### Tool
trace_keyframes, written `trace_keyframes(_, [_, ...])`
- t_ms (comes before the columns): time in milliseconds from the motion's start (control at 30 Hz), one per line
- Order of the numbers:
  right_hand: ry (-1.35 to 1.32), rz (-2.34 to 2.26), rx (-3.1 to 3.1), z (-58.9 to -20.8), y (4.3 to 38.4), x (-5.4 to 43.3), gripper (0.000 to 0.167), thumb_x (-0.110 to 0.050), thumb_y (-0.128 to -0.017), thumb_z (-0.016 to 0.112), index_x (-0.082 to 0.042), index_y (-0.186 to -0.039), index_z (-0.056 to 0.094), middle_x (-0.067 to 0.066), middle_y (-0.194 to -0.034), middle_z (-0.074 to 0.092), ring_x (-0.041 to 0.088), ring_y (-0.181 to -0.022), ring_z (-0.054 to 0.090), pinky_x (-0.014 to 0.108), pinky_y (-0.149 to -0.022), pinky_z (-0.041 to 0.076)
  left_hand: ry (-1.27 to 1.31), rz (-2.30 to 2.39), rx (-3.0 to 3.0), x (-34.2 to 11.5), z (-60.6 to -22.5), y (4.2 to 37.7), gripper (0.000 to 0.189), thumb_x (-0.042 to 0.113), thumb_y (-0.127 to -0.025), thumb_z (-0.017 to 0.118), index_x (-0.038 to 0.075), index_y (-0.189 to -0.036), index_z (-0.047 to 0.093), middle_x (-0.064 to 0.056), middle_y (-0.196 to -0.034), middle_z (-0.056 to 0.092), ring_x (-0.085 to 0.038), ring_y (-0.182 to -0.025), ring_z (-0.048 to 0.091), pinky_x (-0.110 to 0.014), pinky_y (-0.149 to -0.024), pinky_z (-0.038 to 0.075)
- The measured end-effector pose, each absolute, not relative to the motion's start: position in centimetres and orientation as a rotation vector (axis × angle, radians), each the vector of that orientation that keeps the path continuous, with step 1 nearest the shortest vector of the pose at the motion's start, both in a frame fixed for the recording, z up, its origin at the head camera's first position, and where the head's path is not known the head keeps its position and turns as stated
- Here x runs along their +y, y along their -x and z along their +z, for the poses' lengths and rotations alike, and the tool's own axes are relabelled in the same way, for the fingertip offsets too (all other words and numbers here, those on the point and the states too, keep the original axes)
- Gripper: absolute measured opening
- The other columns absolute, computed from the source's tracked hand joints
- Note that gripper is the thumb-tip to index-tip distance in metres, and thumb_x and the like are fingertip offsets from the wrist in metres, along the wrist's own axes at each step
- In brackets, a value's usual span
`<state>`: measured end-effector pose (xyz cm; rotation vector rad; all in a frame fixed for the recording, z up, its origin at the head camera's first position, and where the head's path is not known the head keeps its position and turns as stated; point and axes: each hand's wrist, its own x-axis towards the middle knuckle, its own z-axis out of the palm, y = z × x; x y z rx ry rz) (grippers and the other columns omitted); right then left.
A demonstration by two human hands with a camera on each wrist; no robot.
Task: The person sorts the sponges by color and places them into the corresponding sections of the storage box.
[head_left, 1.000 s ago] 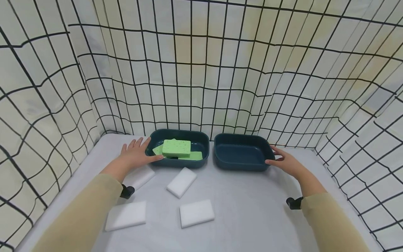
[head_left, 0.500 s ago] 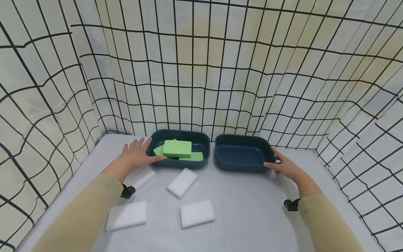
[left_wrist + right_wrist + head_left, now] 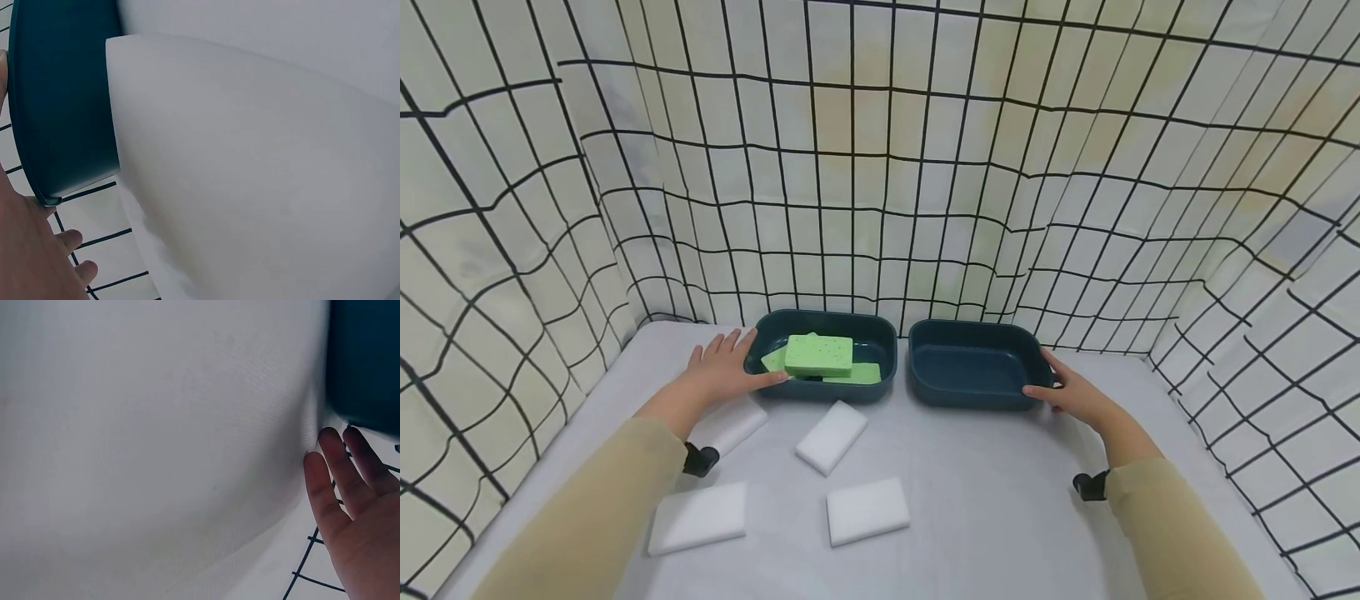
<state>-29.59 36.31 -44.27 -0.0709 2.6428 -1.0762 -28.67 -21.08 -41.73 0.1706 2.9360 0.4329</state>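
Two dark teal plastic bins stand side by side at the back of the table in the head view. The left bin [image 3: 857, 390] holds several green sponges [image 3: 818, 356], one lying on top of the others. My left hand [image 3: 718, 371] rests at its left end, fingers spread and thumb stretched along the front rim. At the right bin [image 3: 973, 398], which has nothing in it, my right hand [image 3: 1078, 396] touches the right end, thumb at the front corner. In the right wrist view, fingers [image 3: 344, 478] lie nearly straight beside the teal wall.
Several white sponge blocks [image 3: 832, 437] lie scattered on the white table [image 3: 985, 500] in front of the left bin, one partly behind my left wrist. A black wire grid [image 3: 880, 208] backed with pale cloth encloses the back and sides.
My right hand has shifted slightly left, its thumb now further along the right bin's front corner. The left hand, bins and sponges look unmoved.
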Motion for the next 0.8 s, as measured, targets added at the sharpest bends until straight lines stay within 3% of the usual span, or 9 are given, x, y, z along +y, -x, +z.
trace_keyframes(600, [0.089, -1.075, 2.626, -43.7, 29.1, 35.8, 0.106, -0.052, -0.09, 0.068, -0.021, -0.16, -0.005, 0.036, -0.157, 0.014, 0.045, -0.131, 0.046, 0.053, -0.101, 0.046, -0.308, 0.498, 3.026, -20.6, -40.9, 28.1, 0.115, 0.083, -0.083, 0.045, 0.006, -0.16, 0.007, -0.029, -0.161, 0.008, -0.052, -0.145, 0.01, -0.07, -0.113, 0.007])
trace_keyframes(800, [0.085, -1.056, 2.636, -44.0, 29.2, 36.0, 0.106, -0.055, -0.09, 0.067, -0.024, -0.16, -0.006, 0.036, -0.156, 0.016, 0.042, -0.124, 0.053, 0.055, -0.102, 0.044, -0.399, 0.488, 3.049, -19.4, -40.7, 26.9, 0.108, 0.081, -0.085, 0.046, 0.012, -0.16, 0.012, -0.024, -0.162, 0.011, -0.05, -0.145, 0.014, -0.071, -0.111, 0.016])
